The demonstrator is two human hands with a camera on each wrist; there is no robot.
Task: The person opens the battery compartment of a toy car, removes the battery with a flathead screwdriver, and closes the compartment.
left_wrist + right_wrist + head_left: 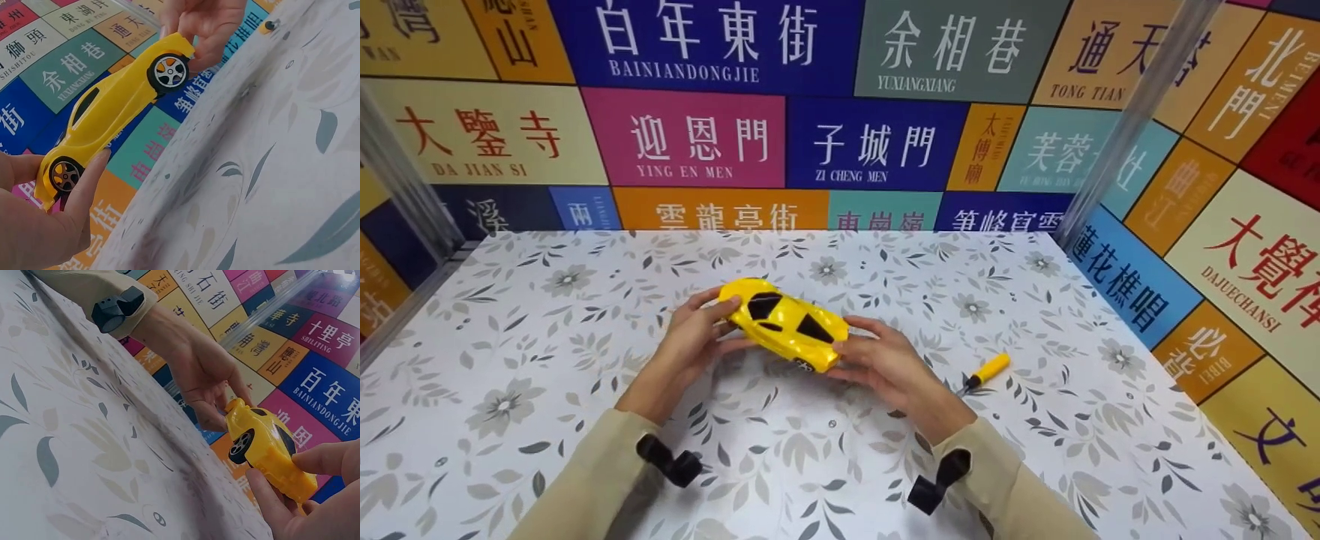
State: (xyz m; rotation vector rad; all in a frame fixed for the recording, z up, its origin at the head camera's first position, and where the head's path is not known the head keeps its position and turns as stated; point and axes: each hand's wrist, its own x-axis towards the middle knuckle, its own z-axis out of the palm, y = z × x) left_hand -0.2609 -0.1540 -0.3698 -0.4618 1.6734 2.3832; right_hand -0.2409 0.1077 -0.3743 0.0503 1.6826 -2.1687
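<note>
A yellow toy car (791, 319) with black windows is held up above the table between both hands. My left hand (690, 337) grips one end of it, thumb on top and fingers beneath. At the other end my right hand (889, 364) pinches the body between thumb and fingers. In the left wrist view the side of the toy car (107, 107) shows two black wheels with silver spokes. The right wrist view shows the toy car (270, 444) from one end, tilted.
A screwdriver (988, 370) with a yellow handle lies on the table to the right, its shaft partly hidden by my right forearm. Small screws (832, 424) lie on the floral tablecloth (780, 495). Colourful sign panels (720, 139) wall the back and sides.
</note>
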